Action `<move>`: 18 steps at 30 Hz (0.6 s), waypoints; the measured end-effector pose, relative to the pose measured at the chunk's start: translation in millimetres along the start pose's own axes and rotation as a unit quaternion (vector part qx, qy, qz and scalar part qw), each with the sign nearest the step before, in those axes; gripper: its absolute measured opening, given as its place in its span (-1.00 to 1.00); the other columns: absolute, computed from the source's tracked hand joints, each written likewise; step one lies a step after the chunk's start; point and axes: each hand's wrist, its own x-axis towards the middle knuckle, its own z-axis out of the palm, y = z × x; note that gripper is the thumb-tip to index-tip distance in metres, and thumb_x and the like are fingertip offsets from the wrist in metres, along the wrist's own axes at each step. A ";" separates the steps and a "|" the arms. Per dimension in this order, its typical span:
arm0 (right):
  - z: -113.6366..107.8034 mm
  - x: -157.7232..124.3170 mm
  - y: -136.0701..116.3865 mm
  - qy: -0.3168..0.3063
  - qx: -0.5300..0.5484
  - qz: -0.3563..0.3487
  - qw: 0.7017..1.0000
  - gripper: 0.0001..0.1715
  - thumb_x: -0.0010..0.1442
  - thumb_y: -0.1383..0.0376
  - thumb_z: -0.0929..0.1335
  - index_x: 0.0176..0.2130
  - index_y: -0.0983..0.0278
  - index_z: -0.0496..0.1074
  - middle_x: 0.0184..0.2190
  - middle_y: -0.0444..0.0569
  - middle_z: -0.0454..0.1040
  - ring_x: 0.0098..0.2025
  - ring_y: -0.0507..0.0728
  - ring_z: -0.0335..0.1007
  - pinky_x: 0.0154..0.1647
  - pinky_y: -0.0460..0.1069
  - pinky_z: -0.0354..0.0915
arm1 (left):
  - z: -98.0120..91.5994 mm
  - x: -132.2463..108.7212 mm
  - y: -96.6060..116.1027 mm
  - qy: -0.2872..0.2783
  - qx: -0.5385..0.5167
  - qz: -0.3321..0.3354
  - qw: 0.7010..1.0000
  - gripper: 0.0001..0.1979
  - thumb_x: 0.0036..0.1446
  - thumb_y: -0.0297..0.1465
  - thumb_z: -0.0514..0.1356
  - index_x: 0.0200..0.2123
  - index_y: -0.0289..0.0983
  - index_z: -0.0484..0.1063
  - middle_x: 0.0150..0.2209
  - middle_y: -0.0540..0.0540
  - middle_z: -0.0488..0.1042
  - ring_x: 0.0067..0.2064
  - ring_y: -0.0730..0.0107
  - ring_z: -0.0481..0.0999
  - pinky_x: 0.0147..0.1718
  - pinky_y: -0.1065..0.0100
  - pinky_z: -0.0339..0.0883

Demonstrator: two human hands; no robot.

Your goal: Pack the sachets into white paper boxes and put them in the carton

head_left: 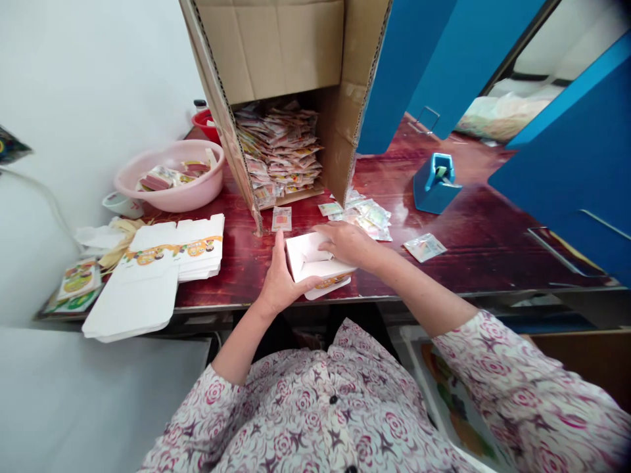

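A small white carton (pixel 315 259) with an orange printed side stands open near the table's front edge, a flap jutting toward me. My left hand (pixel 283 279) grips it from the left, thumb along the near side. At the far right rim is my right hand (pixel 348 243), its thumb inside the opening and its other fingers over the wall. Just beyond the carton lies one small clear packet (pixel 282 219). Several more packets (pixel 367 217) are loosely heaped behind my right hand, and a single packet (pixel 424 247) lies farther right.
A tall cardboard box (pixel 340 141) full of packets stands open at the back. Flattened cartons (pixel 142 295) are stacked at left, near a pink basin (pixel 172 194). A blue tape dispenser (pixel 434 187) and blue panels (pixel 566 157) stand to the right on the dark red table (pixel 473 230).
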 end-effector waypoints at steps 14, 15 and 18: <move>-7.8 -20.1 -0.2 0.101 0.230 -0.003 0.968 -0.59 0.20 0.18 0.42 0.05 0.16 0.52 0.13 0.01 0.51 0.21 0.24 0.37 0.31 0.28 0.25 | -5.6 7.6 -2.8 0.029 0.078 0.029 0.996 0.25 -0.25 0.12 0.44 0.40 -0.24 -0.04 0.33 -0.40 0.16 0.36 -0.30 0.14 0.31 -0.22 0.03; -11.6 -25.4 0.4 0.150 0.266 0.027 0.952 -0.65 0.23 0.15 0.39 0.00 0.16 0.53 0.07 -0.01 0.54 0.14 0.21 0.43 0.25 0.25 0.31 | -6.6 7.1 -2.8 0.048 0.065 0.020 0.997 0.24 -0.24 0.12 0.44 0.40 -0.24 -0.02 0.32 -0.39 0.17 0.36 -0.30 0.13 0.31 -0.21 0.02; -13.9 -49.8 0.1 0.254 0.381 0.118 0.881 -0.72 0.24 0.08 0.37 -0.30 0.21 0.54 -0.29 -0.04 0.61 -0.20 0.15 0.55 -0.02 0.17 0.49 | -9.1 4.8 -1.5 0.120 0.002 -0.012 0.993 0.19 -0.16 0.11 0.41 0.40 -0.21 -0.06 0.35 -0.35 0.14 0.37 -0.23 0.12 0.34 -0.17 -0.01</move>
